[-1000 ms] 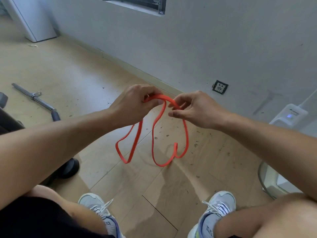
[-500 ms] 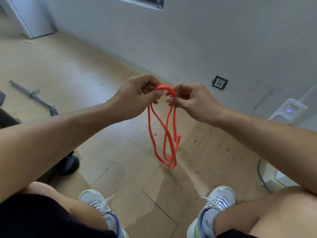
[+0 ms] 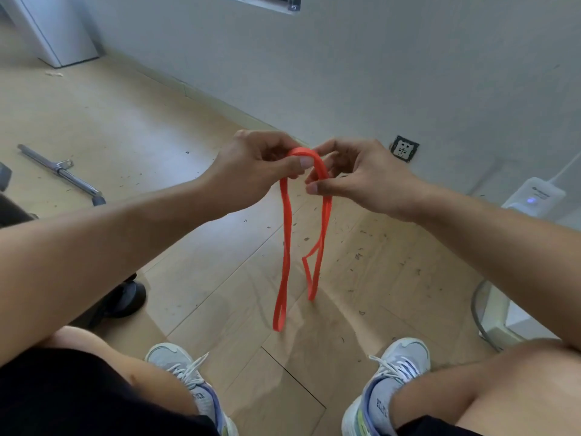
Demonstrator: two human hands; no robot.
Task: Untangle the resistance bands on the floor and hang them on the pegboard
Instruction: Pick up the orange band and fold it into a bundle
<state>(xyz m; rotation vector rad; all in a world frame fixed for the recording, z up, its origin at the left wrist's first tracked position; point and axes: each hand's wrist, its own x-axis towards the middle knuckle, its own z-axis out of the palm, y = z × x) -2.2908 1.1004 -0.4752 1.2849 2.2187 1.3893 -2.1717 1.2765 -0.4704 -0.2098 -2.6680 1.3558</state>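
Head view: both hands raised over wood floor [image 3: 201,278].
Change: bundled strands now separated into two loops.
Band [image 3: 287,247]: orange, left loop hangs lower.
Left hand [image 3: 251,171]: pinching band top.
Right hand [image 3: 358,180]: pinching band beside it.

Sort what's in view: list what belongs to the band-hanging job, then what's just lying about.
Part of the job:
orange resistance band, hanging in loops above the floor
left hand, pinching its top
right hand, pinching its top

Just lying about:
metal bar on the floor
wall socket
white device with a lit blue light
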